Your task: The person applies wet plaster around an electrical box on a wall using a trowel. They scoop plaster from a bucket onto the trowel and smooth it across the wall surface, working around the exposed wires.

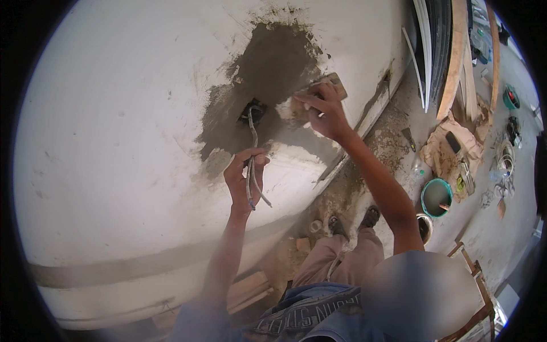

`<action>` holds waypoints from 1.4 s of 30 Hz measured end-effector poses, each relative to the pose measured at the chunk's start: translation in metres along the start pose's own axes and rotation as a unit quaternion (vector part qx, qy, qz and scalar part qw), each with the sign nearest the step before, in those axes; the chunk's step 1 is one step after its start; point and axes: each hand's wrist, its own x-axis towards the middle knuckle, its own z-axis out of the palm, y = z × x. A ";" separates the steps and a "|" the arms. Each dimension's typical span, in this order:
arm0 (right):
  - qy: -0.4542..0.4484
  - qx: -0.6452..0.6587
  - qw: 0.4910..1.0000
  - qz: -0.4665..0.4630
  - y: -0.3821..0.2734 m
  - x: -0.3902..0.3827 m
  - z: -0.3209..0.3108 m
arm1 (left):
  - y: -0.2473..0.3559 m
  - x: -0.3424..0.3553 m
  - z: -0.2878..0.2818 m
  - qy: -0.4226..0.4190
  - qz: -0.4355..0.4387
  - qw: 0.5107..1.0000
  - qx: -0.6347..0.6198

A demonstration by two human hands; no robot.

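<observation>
My left hand is closed around grey cables that come out of a dark wall box. Their loose ends hang below the fingers. Around the box spreads a patch of wet grey mortar on the white wall. To the right of the box, my right hand grips a flat tan block, shaped like a plastering float, and holds it against the patch's edge. The fingers cover much of the block, and its left part is blurred.
Right of the wall, a green-rimmed bucket stands on the floor near a crumpled brown sheet with tools on it. Long wooden boards and white strips lie at the upper right. A putty knife lies near the wall's foot.
</observation>
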 end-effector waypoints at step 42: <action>-0.123 -0.005 0.973 0.196 0.006 -0.118 0.011 | -0.003 0.011 -0.012 0.018 -0.058 0.995 -0.081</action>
